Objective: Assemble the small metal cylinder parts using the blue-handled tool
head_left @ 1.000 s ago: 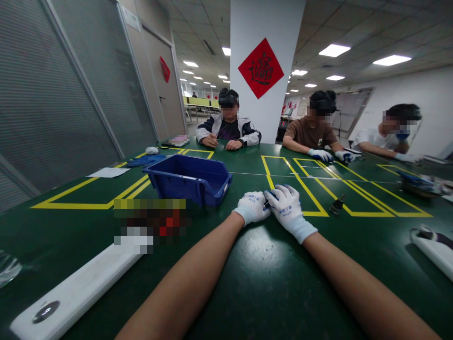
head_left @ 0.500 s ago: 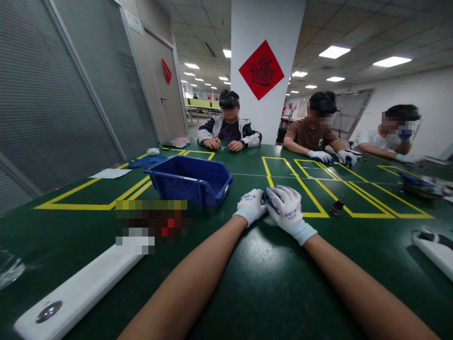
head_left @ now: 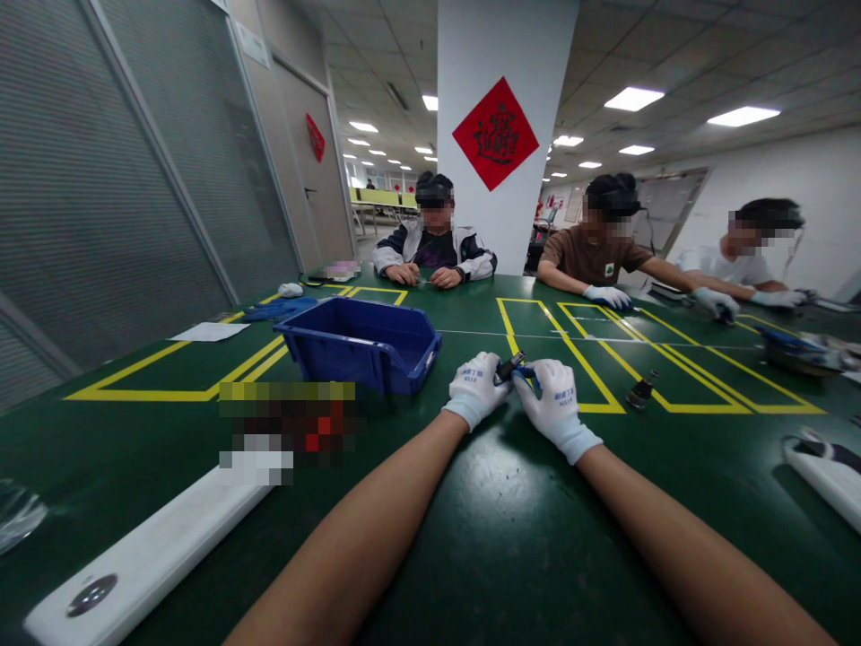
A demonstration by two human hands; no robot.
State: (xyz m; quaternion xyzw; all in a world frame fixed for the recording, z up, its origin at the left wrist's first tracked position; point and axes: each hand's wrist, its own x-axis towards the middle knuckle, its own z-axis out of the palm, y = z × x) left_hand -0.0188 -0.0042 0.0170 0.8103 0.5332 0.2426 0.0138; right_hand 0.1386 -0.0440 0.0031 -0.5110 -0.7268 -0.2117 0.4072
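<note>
My left hand (head_left: 476, 388), in a white glove with a blue palm, grips a small dark cylindrical part (head_left: 510, 365) that tilts up to the right. Close beside it, my right hand (head_left: 552, 399), gloved the same way, has its thumb and fingers curled together at the part's right side. Those fingertips partly hide what they pinch. Both hands are just above the green table (head_left: 511, 556). To the right stands another small dark cylindrical piece (head_left: 642, 389) with a narrower top.
A blue plastic bin (head_left: 350, 345) sits left of my hands. Nearer lies a white bar (head_left: 154, 538), its far end pixelated. Yellow tape (head_left: 598, 408) marks rectangles. Another white object (head_left: 824, 471) is at the right edge. Several people sit across the table, one reaching sideways with a gloved hand (head_left: 715, 303).
My right hand has drawn back slightly and its fingers have curled in, so the dark part now shows. Across the table, a co-worker's gloved hand has moved to the right.
</note>
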